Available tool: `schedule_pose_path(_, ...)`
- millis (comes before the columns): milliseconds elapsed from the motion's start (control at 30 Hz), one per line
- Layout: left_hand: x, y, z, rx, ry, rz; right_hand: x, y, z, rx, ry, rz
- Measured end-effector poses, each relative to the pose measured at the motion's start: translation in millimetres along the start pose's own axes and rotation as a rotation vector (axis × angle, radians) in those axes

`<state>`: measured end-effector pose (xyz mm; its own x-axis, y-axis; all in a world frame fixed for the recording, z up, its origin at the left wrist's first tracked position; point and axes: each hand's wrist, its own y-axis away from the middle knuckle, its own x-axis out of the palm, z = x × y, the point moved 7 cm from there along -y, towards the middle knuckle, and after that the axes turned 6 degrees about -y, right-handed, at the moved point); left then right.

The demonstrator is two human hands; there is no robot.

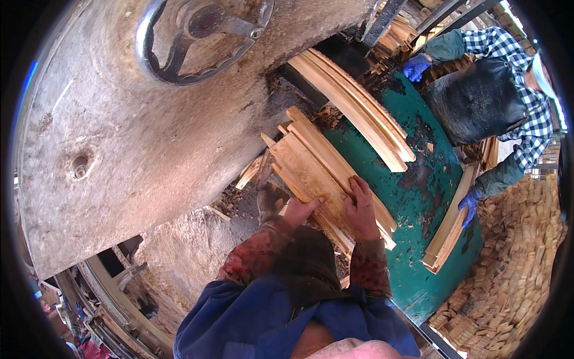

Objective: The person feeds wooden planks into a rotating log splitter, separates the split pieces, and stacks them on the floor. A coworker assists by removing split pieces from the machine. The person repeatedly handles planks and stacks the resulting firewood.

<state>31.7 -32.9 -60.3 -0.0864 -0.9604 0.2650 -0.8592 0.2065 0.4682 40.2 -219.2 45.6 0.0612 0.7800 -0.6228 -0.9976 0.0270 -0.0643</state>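
A loose bundle of sawn wooden boards (314, 179) lies in front of me, slanting from upper left to lower right. My left hand (301, 211) holds its near left side, thumb on the top board. On the bundle's right part, my right hand (362, 207) rests with its fingers over the boards; its thumb lies on the broad face. Some narrow strips stick out unevenly at both ends. Beyond them, another group of long boards (354, 110) sits across the green metal table (417, 273), apart from my hands.
A dusty machine cover (112, 134) with a metal handwheel (206, 40) fills the upper left. Across the table, a co-worker's blue-gloved hand (469, 206) holds a board (450, 220); the other glove (417, 67) is near the table's far edge. Stacked wood pieces (515, 251) rise at right.
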Motion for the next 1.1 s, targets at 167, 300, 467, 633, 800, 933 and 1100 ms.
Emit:
schedule_pose_path(167,2,3,-10,-0.001,-0.058,0.003,-2,-1,-1,-0.008,0.008,-0.001)
schedule_pose_path(300,1,0,-4,0.036,-0.038,0.01,-2,-1,1,-0.029,0.013,-0.009)
schedule_pose_path(467,0,-2,2,0.044,0.019,-0.011,-2,-2,4,-0.009,-0.001,0.004)
schedule_pose_path(633,3,4,-10,-0.037,-0.003,0.011,-2,-1,-3,-0.001,0.007,0.009)
schedule_pose_path(800,1,0,-5,0.073,0.001,0.009,0,0,-6,0.056,-0.042,0.016)
schedule_pose_path(933,3,0,-7,0.06,-0.016,0.018,1,0,-8,0.033,0.016,0.066)
schedule_pose_path(1100,3,0,-6,0.077,-0.037,-0.007,0,0,-6,0.016,0.028,0.057)
